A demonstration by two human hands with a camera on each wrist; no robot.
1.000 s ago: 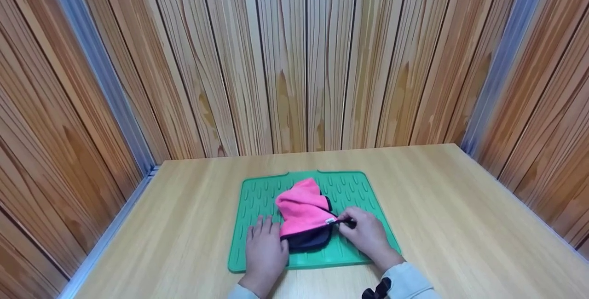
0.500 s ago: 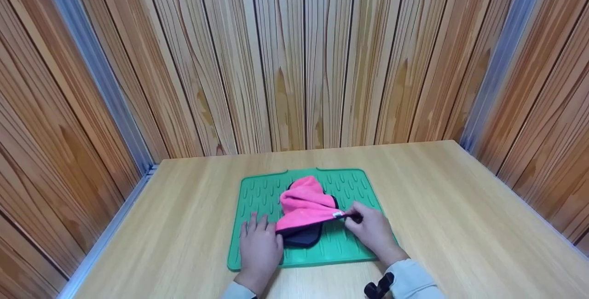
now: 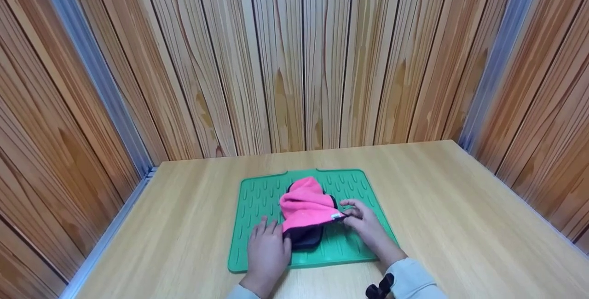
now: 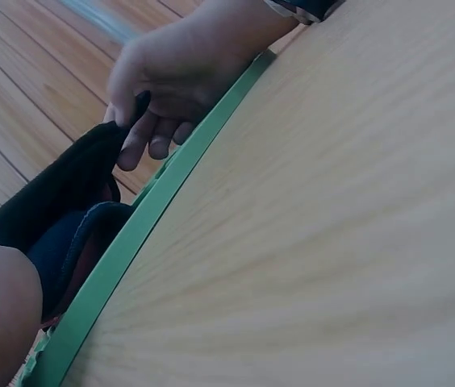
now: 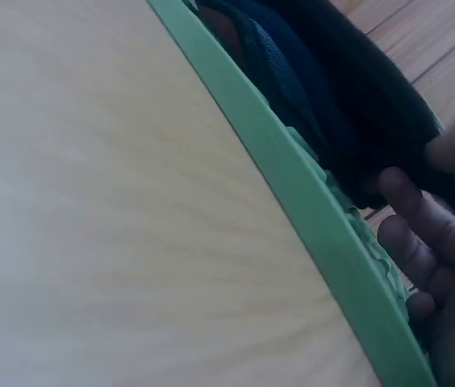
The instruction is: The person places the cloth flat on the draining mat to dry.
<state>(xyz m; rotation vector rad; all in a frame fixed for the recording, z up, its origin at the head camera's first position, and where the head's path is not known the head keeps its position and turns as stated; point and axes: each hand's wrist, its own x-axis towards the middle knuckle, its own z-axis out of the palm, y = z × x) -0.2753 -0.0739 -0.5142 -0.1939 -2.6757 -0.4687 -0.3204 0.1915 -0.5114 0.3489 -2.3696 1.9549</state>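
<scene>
A folded cloth (image 3: 306, 202), pink on top and dark beneath, lies bunched on a green ridged mat (image 3: 257, 193). My right hand (image 3: 366, 225) pinches its tagged right corner, which is raised off the mat; some of that hand's other fingers are spread. In the left wrist view the right hand (image 4: 171, 81) holds the dark edge between thumb and finger. My left hand (image 3: 269, 250) rests at the cloth's lower left corner, fingers fairly straight, thumb against the dark layer. What lies under its palm is hidden. The dark underside (image 5: 324, 89) fills the top of the right wrist view.
The mat lies on a light wooden table (image 3: 193, 207) near its front edge. Wood-plank walls (image 3: 294, 60) with metal corner posts (image 3: 110, 83) enclose the back and sides. A dark strap piece (image 3: 381, 286) hangs at the right sleeve.
The right hand has drawn the tagged corner to the right and up, and its fingers have since spread somewhat. The left hand shifted left, then back right beside the cloth.
</scene>
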